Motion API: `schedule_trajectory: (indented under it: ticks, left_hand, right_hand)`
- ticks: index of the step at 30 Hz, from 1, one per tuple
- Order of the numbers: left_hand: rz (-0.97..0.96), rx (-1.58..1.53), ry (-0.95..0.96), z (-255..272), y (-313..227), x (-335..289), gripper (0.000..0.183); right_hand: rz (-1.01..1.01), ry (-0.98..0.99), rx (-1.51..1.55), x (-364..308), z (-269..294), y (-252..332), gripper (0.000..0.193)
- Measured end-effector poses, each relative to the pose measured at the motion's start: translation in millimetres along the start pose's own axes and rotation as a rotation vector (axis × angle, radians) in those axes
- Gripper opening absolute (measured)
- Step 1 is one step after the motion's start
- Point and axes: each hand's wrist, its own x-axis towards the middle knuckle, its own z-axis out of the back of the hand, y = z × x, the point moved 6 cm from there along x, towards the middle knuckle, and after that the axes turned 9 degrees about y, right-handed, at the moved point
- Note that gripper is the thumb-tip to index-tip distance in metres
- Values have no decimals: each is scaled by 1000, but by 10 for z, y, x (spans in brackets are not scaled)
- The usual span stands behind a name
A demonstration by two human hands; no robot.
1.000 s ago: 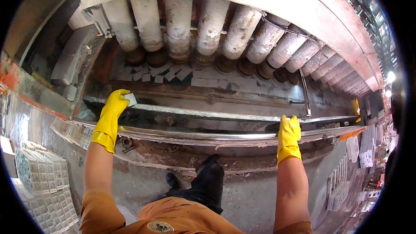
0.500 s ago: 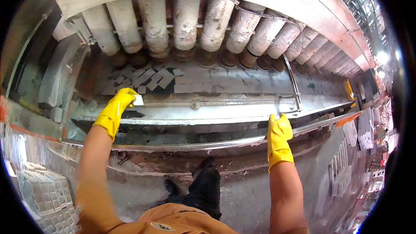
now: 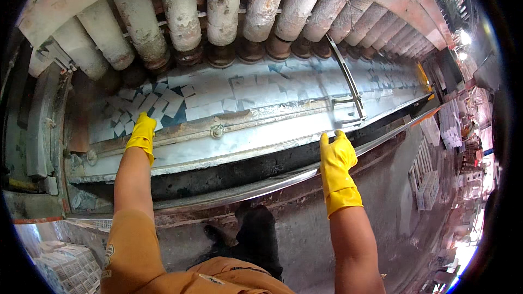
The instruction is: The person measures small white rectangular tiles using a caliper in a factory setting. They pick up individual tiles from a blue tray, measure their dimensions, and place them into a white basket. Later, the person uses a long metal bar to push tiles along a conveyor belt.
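My left hand [image 3: 143, 135], in a yellow rubber glove, reaches over the near rail to the left end of a wet machine bed. Its fingers are closed at a small pale tile [image 3: 158, 124] that shows beside them. Just beyond lie loose, tilted tiles [image 3: 173, 103], some overlapping. My right hand [image 3: 339, 169], also gloved in yellow, hovers by the front edge of the bed with its fingers curled. Thumb and forefinger point up with a small gap; whatever they may hold cannot be made out.
A row of thick grey cylinders [image 3: 223, 11] stands over the bed's far side. A metal bracket [image 3: 348, 79] crosses the bed at right. Along the front runs a shiny rail [image 3: 272, 187]. White crates [image 3: 71, 264] are stacked at lower left, others [image 3: 428, 190] at right.
My left hand has gone forward from the near ledge, with its tile, to the loose tiles. My right hand has shifted slightly left. The view has moved, and the tiles look brighter.
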Motion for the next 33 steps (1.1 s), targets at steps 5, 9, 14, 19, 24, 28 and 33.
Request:
schedule_trajectory:
  ticks: [5,9,14,19,24,28,33]
  left_hand:
    - [-40,1,151,95,161,-45,63]
    - [-175,-67,344,-73,178,-85,60]
    - [-453,-121,360,-167,312,57,60]
    - [-415,-243,365,-439,-226,-366,62]
    - [-173,-306,304,-534,-286,-263,69]
    - [-190,-315,456,-476,-415,-84,75]
    - [-176,-321,635,-403,-520,-209,70]
  right_hand:
    - [35,-20,2,-15,-98,27,60]
    - [17,-21,9,-63,-101,-75,60]
    - [40,2,31,-161,-136,-112,59]
    - [27,-21,15,-196,-189,-327,60]
    - [16,26,23,-205,-171,-184,61]
    - [33,-1,18,-80,-143,-84,61]
    - [8,28,-15,49,-16,128,60]
